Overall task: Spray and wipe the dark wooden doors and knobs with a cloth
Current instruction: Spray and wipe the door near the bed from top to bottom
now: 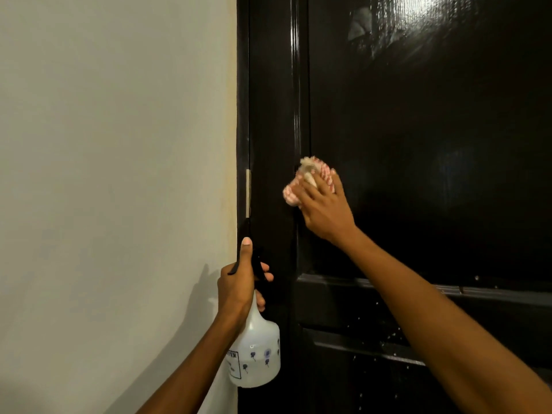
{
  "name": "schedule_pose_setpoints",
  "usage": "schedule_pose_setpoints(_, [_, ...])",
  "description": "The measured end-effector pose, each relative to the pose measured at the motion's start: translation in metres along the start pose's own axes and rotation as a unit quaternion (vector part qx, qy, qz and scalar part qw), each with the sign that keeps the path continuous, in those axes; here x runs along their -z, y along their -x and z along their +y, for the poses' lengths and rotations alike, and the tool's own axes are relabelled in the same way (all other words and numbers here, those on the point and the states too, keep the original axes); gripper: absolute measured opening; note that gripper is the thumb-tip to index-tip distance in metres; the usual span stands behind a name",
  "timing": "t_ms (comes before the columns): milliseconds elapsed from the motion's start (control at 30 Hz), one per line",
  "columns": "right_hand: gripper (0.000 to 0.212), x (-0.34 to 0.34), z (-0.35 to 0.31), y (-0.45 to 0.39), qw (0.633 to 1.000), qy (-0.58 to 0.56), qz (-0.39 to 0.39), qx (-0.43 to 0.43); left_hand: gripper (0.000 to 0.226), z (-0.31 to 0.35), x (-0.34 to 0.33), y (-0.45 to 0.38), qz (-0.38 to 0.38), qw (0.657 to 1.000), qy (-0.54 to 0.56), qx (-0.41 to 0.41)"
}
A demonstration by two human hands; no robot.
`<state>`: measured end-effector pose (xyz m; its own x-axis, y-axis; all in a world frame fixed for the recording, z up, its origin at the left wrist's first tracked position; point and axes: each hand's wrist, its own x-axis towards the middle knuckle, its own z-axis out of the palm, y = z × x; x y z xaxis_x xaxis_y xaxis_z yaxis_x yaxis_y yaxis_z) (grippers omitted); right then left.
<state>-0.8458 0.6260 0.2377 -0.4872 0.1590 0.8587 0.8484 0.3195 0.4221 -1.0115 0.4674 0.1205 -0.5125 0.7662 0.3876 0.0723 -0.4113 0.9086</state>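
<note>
1. Dark glossy wood: the door (418,144) has droplets on its lower panels.
2. Right hand (325,210), fingers spread flat, presses the red-and-white cloth (291,195) against the door's left stile; the cloth shows above and left of the fingers.
3. Left hand (236,285) grips the spray bottle (257,354) by its neck at the door's left edge, below the cloth.

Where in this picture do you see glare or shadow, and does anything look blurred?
Head view: glare streaks the glossy door at its top right. The left hand and spray bottle throw a soft shadow on the wall. The cloth under the right hand looks slightly blurred. The lower door is very dark.
</note>
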Motion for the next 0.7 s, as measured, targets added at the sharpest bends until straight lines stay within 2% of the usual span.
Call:
schedule_pose_setpoints(100, [0.056,-0.019,-0.019,0.059,0.999,-0.023,-0.010,0.035,0.075,-0.006,-0.002,0.004,-0.001,1.000,-0.007,0.008])
schedule_pose_setpoints(233, [0.064,-0.043,-0.043,0.156,0.989,-0.018,-0.078,0.124,0.073,-0.013,0.000,0.013,0.003,1.000,-0.016,0.020])
schedule_pose_setpoints(300, [0.066,-0.047,-0.042,0.172,0.984,-0.002,-0.099,0.146,0.073,-0.014,0.005,0.014,0.010,1.000,-0.018,0.023])
schedule_pose_setpoints(400, [0.069,-0.044,-0.029,0.152,0.985,0.029,-0.079,0.153,0.074,-0.021,0.012,0.021,0.015,1.000,-0.014,0.022])
schedule_pose_setpoints(567, [0.061,-0.030,-0.032,0.062,1.000,-0.016,0.018,-0.017,0.073,-0.036,0.023,0.027,0.024,0.999,-0.030,0.016])
schedule_pose_setpoints(700, [0.058,-0.035,-0.059,0.032,0.993,-0.050,0.034,-0.103,0.072,-0.047,0.031,0.027,0.035,0.999,-0.024,0.015])
